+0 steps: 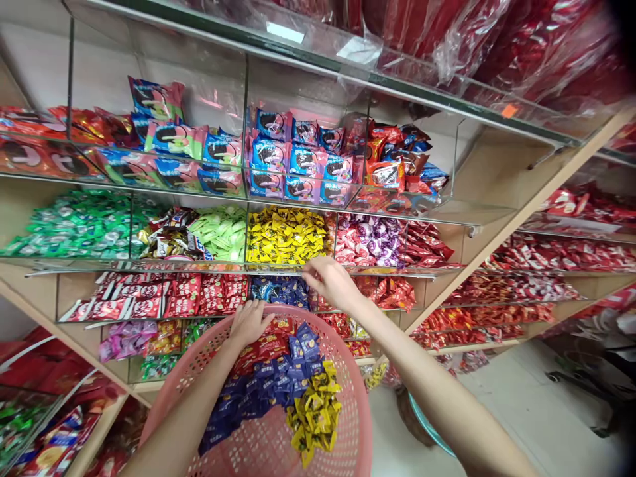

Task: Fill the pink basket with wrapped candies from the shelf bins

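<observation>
My left hand (248,323) is closed over the far rim of a round pink plastic basket (358,397). Inside the basket lie red-wrapped sweets (263,344), dark blue packets (278,381) and a pile of yellow-wrapped candies (315,414). In front of the shelf, just below a compartment heaped with more yellow-wrapped candies (285,232), is my right hand (328,281). Its fingers are bent and drawn together, and whatever they may hold is hidden. A compartment of dark blue packets (281,289) sits under the yellow ones, close to the basket's rim.
Glass-fronted shelves hold green candies (89,222), blue-and-pink cookie packs (298,159) and purple sweets (377,238). A slanting wooden panel (477,271) divides this unit from another at right. Below right are a turquoise rim (430,427) and a black wheeled base (591,384).
</observation>
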Tool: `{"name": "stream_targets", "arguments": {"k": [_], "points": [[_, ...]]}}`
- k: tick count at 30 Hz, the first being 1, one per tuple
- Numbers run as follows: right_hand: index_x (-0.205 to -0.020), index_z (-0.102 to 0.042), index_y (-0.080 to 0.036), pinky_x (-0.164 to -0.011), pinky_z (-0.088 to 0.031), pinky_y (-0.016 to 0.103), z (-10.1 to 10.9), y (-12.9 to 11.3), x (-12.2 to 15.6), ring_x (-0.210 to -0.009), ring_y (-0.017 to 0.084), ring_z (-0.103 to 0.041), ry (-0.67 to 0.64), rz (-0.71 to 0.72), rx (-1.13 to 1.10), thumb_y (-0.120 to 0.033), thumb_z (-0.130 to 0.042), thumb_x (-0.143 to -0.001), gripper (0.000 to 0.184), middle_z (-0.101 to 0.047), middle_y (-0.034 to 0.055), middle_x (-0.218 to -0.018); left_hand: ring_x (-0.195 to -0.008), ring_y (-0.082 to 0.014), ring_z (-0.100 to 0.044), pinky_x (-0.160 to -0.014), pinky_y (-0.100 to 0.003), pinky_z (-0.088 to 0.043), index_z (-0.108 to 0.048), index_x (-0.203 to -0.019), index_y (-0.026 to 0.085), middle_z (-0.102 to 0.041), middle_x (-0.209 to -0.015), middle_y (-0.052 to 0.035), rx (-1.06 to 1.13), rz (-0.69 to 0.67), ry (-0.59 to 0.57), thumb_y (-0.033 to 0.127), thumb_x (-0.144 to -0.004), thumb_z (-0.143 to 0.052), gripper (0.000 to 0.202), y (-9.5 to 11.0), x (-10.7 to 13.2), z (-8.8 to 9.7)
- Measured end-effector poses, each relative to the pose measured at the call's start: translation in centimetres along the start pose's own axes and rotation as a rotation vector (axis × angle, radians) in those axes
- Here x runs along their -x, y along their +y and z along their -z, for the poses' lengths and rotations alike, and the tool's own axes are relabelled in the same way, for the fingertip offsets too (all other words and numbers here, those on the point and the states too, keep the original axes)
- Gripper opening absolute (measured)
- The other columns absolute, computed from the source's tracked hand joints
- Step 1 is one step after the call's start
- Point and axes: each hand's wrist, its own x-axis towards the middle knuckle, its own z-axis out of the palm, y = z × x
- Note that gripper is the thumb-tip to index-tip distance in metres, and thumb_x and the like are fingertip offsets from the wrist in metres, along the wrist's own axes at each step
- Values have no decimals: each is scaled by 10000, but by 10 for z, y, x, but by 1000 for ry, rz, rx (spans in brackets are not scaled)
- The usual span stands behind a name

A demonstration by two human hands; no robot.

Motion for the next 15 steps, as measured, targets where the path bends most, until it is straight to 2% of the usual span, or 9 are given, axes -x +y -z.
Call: {"name": "stream_targets", "arguments": {"k": [3, 6, 11, 15], "points": [[-902, -607, -154, -719, -393, 259, -8, 12, -41, -778, 152, -541, 27, -37, -39, -190, -523, -817, 125, -624, 51, -847, -1006, -254, -487, -843, -384, -310, -525, -1057, 178, -593, -1044, -92, 10, 5, -2, 475, -866, -318, 410, 0, 0, 0], [-947, -633, -152, -752, -408, 256, -24, 22, -68, -815, 151, -573, -54, -47, -120, -162, -520, -807, 180, -654, 56, -919, -1014, -248, -483, -852, -382, -304, -519, -1076, 179, -588, -1056, -94, 27, 7, 2, 479, -866, -307, 423, 0, 1, 0], [-948, -667, -142, -747, -436, 243, -43, 30, -84, -810, 149, -610, -231, -117, -292, -138, -553, -766, 215, -682, 43, -868, -1000, -245, -484, -856, -381, -297, -530, -1038, 186, -591, -1036, -92, 31, 11, 5, 482, -865, -299, 414, 0, 2, -1], [-921, -676, -125, -656, -449, 211, -48, 35, -88, -708, 128, -608, -265, -149, -334, -143, -588, -727, 214, -679, 21, -766, -1009, -243, -477, -860, -376, -298, -530, -1041, 190, -587, -1047, -94, 38, 25, -17, 483, -867, -289, 417, 1, 2, 1]]}}
